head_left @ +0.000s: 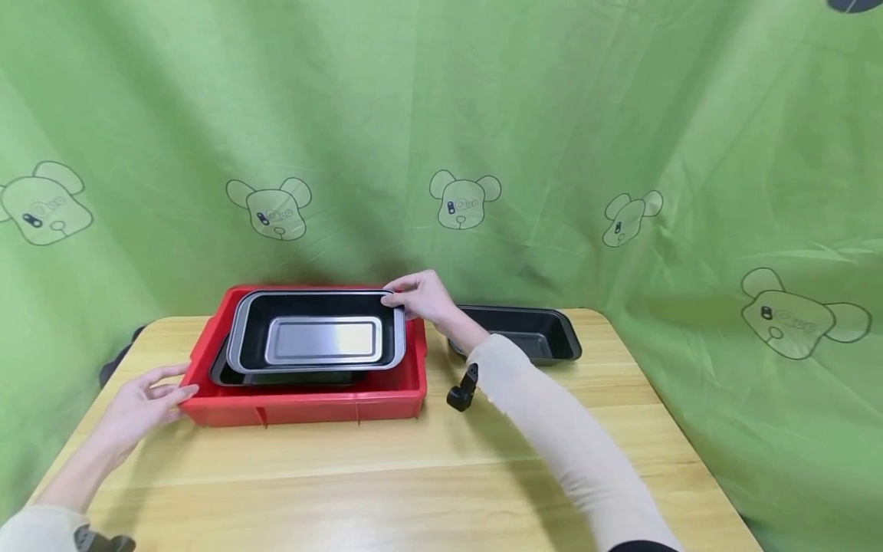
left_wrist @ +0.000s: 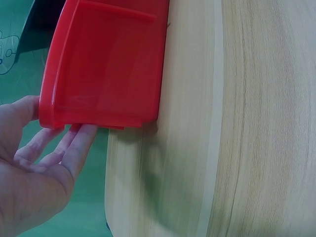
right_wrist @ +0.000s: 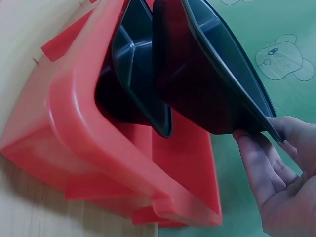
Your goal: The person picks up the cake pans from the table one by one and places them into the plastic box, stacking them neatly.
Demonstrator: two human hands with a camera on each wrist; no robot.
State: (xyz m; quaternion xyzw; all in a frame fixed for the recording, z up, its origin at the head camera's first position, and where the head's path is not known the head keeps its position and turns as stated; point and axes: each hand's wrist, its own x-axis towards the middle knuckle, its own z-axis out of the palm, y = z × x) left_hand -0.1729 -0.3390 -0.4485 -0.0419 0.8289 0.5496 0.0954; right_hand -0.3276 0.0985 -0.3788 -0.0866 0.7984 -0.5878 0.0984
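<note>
Behind R hand's (head_left: 424, 297) pan (head_left: 324, 340): blurry txt (head_left: 472, 204).

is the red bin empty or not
Not empty: a dark pan lies inside the red bin, below the silver-rimmed pan that the right hand grips.

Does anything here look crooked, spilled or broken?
The loaf pan in the right hand looks askew: held by one end, it tilts over a second loaf pan in the red bin. That's probably just handling; I see no spill or damage.
</note>
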